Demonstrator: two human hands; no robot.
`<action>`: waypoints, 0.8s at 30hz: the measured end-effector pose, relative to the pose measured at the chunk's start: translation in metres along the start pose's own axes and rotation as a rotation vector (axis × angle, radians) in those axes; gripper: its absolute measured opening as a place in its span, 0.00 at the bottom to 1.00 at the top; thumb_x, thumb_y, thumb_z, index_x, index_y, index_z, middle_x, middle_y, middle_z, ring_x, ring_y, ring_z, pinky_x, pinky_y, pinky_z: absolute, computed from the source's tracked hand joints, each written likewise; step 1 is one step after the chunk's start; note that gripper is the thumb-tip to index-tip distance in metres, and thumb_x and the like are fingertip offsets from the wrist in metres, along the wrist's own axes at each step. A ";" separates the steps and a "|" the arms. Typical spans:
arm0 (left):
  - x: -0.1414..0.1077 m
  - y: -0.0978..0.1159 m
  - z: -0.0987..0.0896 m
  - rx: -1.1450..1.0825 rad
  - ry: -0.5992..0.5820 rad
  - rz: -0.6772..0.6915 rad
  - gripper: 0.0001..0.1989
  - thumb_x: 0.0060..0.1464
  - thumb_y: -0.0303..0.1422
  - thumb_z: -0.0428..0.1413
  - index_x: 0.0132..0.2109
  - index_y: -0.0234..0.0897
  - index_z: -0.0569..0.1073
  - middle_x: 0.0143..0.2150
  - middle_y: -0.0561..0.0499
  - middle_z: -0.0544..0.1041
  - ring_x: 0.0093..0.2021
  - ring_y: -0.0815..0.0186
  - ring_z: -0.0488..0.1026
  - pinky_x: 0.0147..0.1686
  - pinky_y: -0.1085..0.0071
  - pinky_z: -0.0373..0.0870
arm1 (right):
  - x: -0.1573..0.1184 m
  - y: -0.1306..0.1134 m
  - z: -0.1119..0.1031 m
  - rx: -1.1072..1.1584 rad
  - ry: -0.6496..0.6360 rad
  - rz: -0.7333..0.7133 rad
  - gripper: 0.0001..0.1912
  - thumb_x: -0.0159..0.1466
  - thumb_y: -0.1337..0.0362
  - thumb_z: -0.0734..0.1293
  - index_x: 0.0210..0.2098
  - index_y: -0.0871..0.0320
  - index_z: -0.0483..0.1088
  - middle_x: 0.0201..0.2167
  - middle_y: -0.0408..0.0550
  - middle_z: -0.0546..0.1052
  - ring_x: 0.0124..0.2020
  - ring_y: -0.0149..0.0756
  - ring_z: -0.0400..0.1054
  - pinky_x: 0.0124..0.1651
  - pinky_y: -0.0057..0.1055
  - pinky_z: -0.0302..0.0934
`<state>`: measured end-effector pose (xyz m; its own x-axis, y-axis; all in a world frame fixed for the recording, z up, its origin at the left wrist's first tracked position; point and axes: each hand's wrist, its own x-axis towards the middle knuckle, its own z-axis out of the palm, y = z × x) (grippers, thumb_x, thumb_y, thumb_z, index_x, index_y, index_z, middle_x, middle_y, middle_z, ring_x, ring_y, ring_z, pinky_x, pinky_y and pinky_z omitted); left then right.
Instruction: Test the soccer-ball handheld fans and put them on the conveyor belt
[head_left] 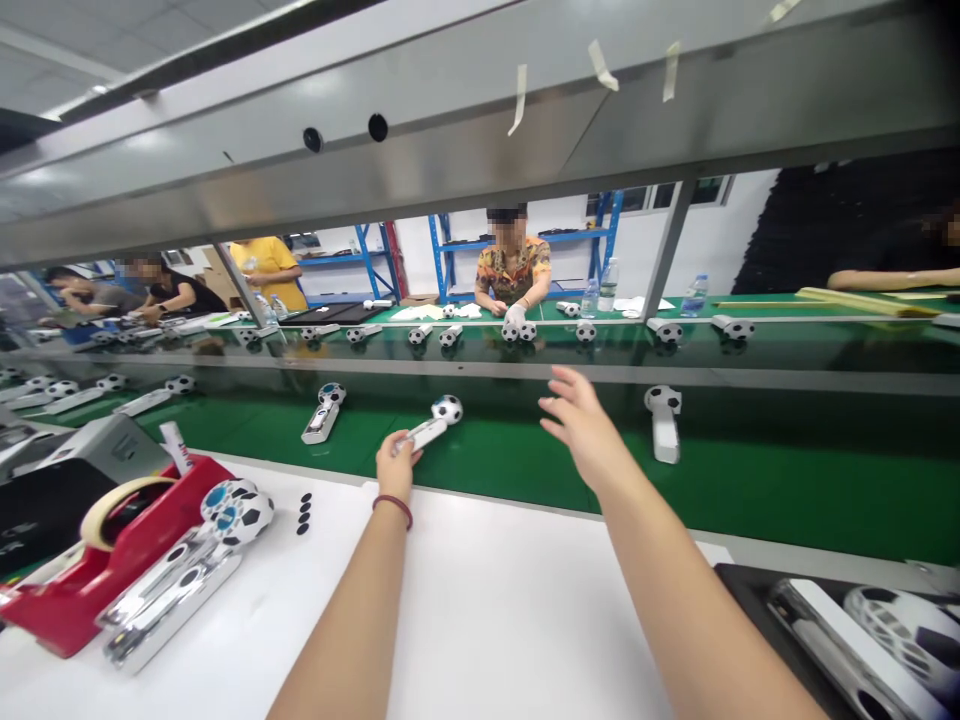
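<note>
My left hand (396, 462) is closed around the handle end of a white device with a soccer-ball head (433, 424), at the near edge of the green belt. Its ball end points away to the right. My right hand (583, 425) is held over the belt with its fingers apart and nothing in them. Right of it, a similar device (664, 425) lies on the belt, ball end away from me. Another device (324, 413), showing blue on its ball, lies left of my left hand.
On the white table (495, 600) stand a red tape dispenser (142, 550), two ball-headed devices (187, 570) and several black discs (304, 514). A black tray (750, 590) holds more at right. Across the belt a co-worker (514, 265) handles similar devices. A metal beam (465, 150) crosses overhead.
</note>
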<state>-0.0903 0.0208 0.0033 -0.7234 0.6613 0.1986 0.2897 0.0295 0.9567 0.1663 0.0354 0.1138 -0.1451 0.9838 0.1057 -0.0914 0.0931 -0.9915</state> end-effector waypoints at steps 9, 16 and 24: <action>-0.101 0.027 0.050 -0.345 -0.271 0.199 0.08 0.43 0.25 0.57 0.35 0.35 0.73 0.42 0.47 0.65 0.47 0.62 0.67 0.48 0.63 0.66 | 0.009 0.027 -0.002 -0.320 -0.160 0.295 0.34 0.62 0.56 0.59 0.63 0.41 0.38 0.50 0.52 0.68 0.29 0.34 0.72 0.42 0.40 0.63; -0.147 0.040 0.056 -0.385 -0.362 0.369 0.09 0.47 0.23 0.53 0.37 0.39 0.69 0.49 0.45 0.61 0.53 0.59 0.61 0.47 0.63 0.64 | 0.027 0.038 -0.039 0.086 0.100 0.281 0.38 0.58 0.52 0.65 0.61 0.41 0.41 0.41 0.48 0.72 0.27 0.33 0.71 0.33 0.36 0.66; -0.161 0.044 0.063 -0.536 -0.814 -0.025 0.27 0.51 0.35 0.55 0.57 0.44 0.56 0.60 0.42 0.57 0.53 0.55 0.64 0.45 0.62 0.66 | 0.025 0.060 -0.008 0.450 0.082 0.164 0.17 0.58 0.55 0.66 0.42 0.55 0.60 0.26 0.44 0.72 0.22 0.35 0.70 0.19 0.27 0.64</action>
<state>0.0785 -0.0378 0.0004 -0.0130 0.9866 0.1624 -0.1894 -0.1619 0.9685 0.1646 0.0671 0.0560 -0.1164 0.9905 -0.0733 -0.4939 -0.1218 -0.8610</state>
